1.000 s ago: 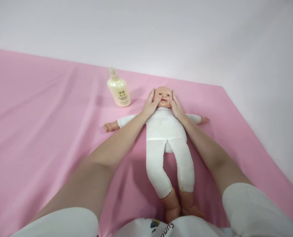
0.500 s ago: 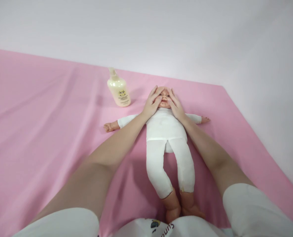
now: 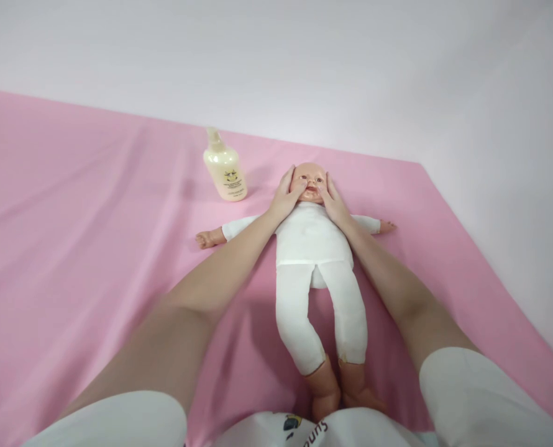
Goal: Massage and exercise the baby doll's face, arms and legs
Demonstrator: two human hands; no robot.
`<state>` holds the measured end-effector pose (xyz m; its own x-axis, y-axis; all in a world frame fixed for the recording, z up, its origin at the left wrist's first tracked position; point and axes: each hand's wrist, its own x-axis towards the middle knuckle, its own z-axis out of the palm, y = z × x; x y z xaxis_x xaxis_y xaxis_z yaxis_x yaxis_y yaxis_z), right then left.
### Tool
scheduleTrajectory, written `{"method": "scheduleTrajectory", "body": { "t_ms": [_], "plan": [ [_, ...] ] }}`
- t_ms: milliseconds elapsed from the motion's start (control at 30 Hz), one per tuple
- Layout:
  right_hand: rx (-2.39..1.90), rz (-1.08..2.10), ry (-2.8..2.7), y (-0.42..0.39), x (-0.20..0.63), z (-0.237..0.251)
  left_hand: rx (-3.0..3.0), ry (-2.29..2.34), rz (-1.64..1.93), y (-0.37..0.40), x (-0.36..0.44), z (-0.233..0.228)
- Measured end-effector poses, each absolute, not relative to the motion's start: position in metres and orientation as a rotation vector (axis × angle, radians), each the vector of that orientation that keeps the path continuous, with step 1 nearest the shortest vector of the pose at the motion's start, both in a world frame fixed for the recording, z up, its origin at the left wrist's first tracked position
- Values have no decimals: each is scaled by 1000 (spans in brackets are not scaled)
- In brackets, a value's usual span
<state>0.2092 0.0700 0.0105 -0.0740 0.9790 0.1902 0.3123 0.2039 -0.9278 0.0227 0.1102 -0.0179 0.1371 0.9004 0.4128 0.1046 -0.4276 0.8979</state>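
A baby doll (image 3: 314,239) in a white suit lies on its back, its arms spread and its feet towards me. My left hand (image 3: 286,197) rests along one side of its head, with the thumb on the cheek and the fingers stretched out. On the opposite side, my right hand (image 3: 333,200) touches the other cheek, its fingers also extended. Between them the doll's eyes, nose and forehead show. Neither hand's palm can be seen.
A pale yellow pump bottle (image 3: 230,177) stands left of the doll's head. Pink cloth (image 3: 94,217) with soft folds covers the surface. Beyond its edge is a white area (image 3: 258,62).
My fingers have drawn outward from the doll's forehead to the sides of its head, uncovering the forehead and eyes. The doll and bottle have stayed in place.
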Motion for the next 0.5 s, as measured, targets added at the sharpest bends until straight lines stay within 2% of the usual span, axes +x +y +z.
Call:
{"method": "scheduleTrajectory", "body": {
  "t_ms": [300,500],
  "plan": [
    [-1100,773,-1707,64,206,18,1978,893,1439,102,19,-7],
    [-1082,742,-1720,65,208,16,1908,924,1427,105,20,-10]
  ]
}}
